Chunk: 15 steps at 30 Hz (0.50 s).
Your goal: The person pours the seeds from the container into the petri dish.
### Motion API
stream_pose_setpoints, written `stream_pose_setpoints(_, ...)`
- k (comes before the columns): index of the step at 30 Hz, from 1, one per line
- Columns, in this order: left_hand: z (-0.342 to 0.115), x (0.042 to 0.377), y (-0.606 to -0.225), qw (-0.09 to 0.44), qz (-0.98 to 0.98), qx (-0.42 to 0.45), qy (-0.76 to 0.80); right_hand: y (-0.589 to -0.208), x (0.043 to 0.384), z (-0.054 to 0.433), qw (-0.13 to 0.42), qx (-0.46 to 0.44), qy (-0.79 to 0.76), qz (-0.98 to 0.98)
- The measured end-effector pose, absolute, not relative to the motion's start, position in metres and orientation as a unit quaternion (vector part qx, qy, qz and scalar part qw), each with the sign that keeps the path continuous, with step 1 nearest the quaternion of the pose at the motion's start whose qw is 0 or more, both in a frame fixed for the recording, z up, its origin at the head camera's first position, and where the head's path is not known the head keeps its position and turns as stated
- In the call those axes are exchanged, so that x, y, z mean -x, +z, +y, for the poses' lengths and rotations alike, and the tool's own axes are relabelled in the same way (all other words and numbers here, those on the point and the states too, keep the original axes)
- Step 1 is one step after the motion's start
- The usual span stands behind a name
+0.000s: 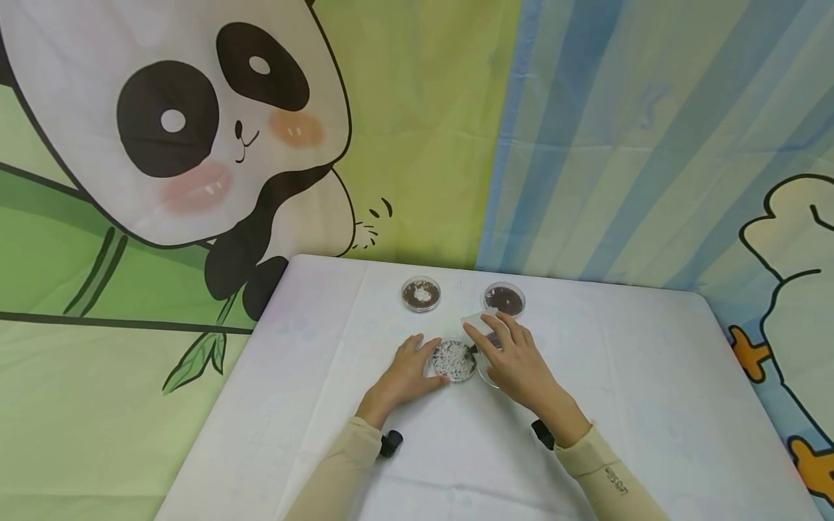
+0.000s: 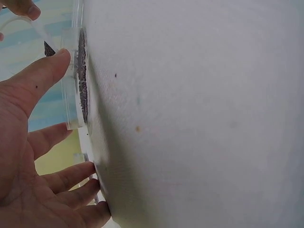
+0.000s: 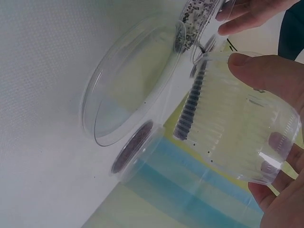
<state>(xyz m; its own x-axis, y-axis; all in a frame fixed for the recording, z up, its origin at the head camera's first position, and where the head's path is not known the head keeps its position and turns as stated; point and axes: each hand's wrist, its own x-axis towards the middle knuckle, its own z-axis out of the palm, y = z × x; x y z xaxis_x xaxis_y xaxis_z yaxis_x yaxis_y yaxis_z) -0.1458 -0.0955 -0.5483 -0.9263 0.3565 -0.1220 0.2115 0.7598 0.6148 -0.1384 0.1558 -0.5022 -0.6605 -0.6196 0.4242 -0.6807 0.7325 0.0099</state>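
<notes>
My left hand (image 1: 407, 373) pinches a clear petri dish (image 1: 454, 360) of mixed white and dark grains between thumb and index finger; the other fingers spread down to the table in the left wrist view. Thumb and fingers of my right hand (image 1: 521, 367) grip a clear ribbed plastic container (image 3: 242, 114). Dark grains (image 3: 190, 107) line the ends of its channels. It is tilted, with one corner at the rim of the held dish. Beneath it lies a clear round dish or lid (image 3: 102, 90), partly hidden by the right hand in the head view.
Toward the back of the white table (image 1: 326, 318) stand two more petri dishes: one with dark grains around a white patch (image 1: 421, 293), one with dark contents (image 1: 504, 299). A printed curtain with a panda (image 1: 176, 145) hangs behind the table.
</notes>
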Motion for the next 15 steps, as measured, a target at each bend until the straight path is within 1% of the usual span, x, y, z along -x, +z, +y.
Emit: stream_pose_setpoints(15, -0.0964, 0.1457, -0.5504, 0.111, 0.93, -0.157, 0.314, -0.5016, 0.1379, 0.1555, 0.21, -0.361, 0.078, -0.905)
